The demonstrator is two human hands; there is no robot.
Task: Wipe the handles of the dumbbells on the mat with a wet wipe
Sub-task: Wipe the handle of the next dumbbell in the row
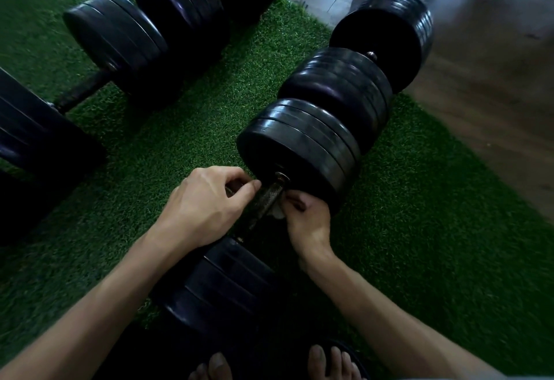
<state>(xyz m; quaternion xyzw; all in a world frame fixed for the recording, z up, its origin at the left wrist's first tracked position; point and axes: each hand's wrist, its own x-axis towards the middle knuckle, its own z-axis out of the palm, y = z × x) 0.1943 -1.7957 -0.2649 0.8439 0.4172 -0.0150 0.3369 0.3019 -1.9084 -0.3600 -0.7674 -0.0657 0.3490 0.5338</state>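
The dumbbell handle (265,202) runs away up-right between both hands: left hand (201,202) pinching it, right hand (305,217) gripping the wipe (278,211) against it.

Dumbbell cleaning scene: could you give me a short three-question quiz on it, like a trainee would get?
1. True or false: the dumbbell handle being cleaned lies on a wooden bench.
2. Which hand holds the wet wipe? A left hand; B right hand; C neither.
3. Fill in: the dumbbells rest on a green ____ mat.

Key: 1 false, it lies over the mat; 2 B, the white wipe shows at the right hand's fingers, against the handle; 3 artificial-grass.
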